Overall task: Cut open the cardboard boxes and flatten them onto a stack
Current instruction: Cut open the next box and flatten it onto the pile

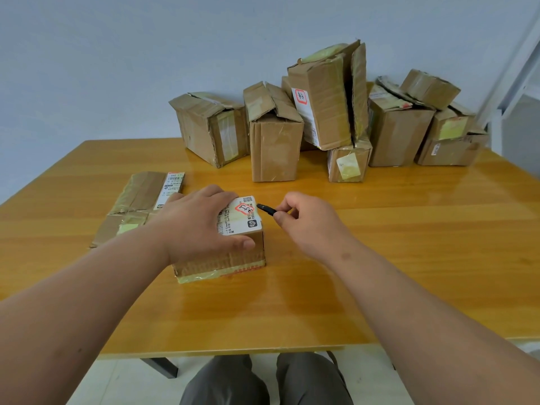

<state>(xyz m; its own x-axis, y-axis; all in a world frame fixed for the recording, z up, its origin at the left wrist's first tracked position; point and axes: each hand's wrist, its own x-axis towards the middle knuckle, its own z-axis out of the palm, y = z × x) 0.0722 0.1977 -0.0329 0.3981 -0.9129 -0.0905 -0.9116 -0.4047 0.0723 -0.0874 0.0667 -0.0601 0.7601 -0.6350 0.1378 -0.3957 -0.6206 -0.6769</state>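
Note:
A small taped cardboard box (233, 258) with a white shipping label sits in the middle of the wooden table (409, 258). My left hand (198, 223) rests flat on its top, thumb along the front edge. My right hand (304, 220) pinches a small black cutter (266, 209), its tip pointing at the box's upper right edge, close to the label. Flattened cardboard (137, 206) lies on the table to the left of the box.
Several unflattened cardboard boxes (274, 141) are piled along the table's far side against the wall, from centre to right. A white frame (514, 83) stands at the far right. My knees show below the table's near edge.

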